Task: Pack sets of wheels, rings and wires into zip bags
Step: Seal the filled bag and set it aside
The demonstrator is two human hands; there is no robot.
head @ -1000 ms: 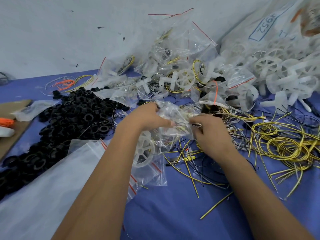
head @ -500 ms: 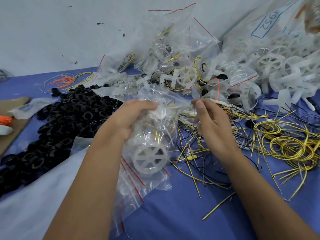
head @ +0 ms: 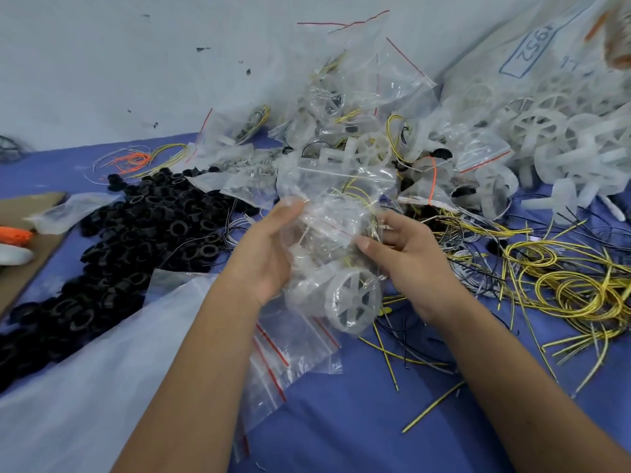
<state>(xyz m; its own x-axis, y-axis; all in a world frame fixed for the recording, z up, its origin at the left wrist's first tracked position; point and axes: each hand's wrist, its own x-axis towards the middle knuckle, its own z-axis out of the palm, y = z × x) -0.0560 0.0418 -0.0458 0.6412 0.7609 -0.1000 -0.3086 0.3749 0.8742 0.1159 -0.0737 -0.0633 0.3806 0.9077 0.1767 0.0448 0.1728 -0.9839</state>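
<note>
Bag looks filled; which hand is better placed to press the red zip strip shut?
Probably the right hand: its thumb already lies at the red strip of the zip bag, while the left hand cups the bag's side, steadying it.

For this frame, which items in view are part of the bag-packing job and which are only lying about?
Part of the job:
- zip bag with a white wheel inside, held by left hand and right hand
- black rings
- yellow wires
- loose wheels
- empty zip bags
- packed bags

Lying about:
- cardboard sheet
- orange item
</note>
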